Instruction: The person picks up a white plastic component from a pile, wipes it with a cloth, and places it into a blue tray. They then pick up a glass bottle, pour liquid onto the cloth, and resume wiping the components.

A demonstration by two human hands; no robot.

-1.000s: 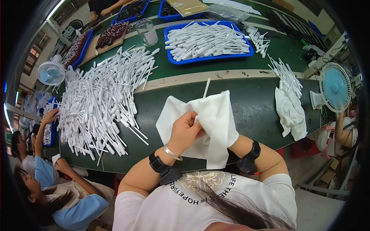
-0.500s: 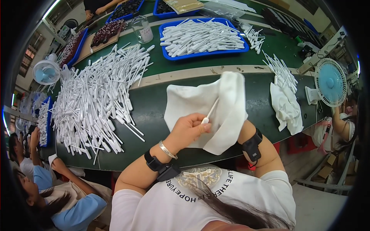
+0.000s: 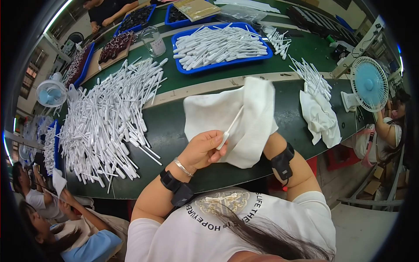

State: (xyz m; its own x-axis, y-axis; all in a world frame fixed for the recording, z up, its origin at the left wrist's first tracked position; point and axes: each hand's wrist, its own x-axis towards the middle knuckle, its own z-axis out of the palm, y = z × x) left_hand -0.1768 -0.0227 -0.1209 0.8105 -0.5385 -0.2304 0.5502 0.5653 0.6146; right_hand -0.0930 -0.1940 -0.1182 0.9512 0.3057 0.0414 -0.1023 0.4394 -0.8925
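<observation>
A: The white plastic pipette (image 3: 230, 128) is in the left hand (image 3: 201, 150), fingers closed around its bulb end, and the thin stem goes up into the white cloth (image 3: 235, 118).

B: And the right hand?

A: It is behind the cloth, which is lifted over the bench (image 3: 183, 179). I cannot tell if it is open or closed; only the forearm with a black wrist strap (image 3: 281, 160) shows.

B: How far along is the work, in your opinion?

A: Going from the left: a very big heap of loose pipettes (image 3: 107, 126) lies on the bench, near the left arm. I think these wait for wiping, so much is left. In the middle, one pipette is being wiped. Behind it, the blue tray (image 3: 220, 43) holds many pipettes in tidy order, maybe finished ones. To the right, a small bundle of pipettes (image 3: 312, 78) lies beside a second crumpled cloth (image 3: 323, 120), and a small blue fan (image 3: 369, 85) stands at the edge.

B: So, somewhere in the middle?

A: It seems so.
</observation>
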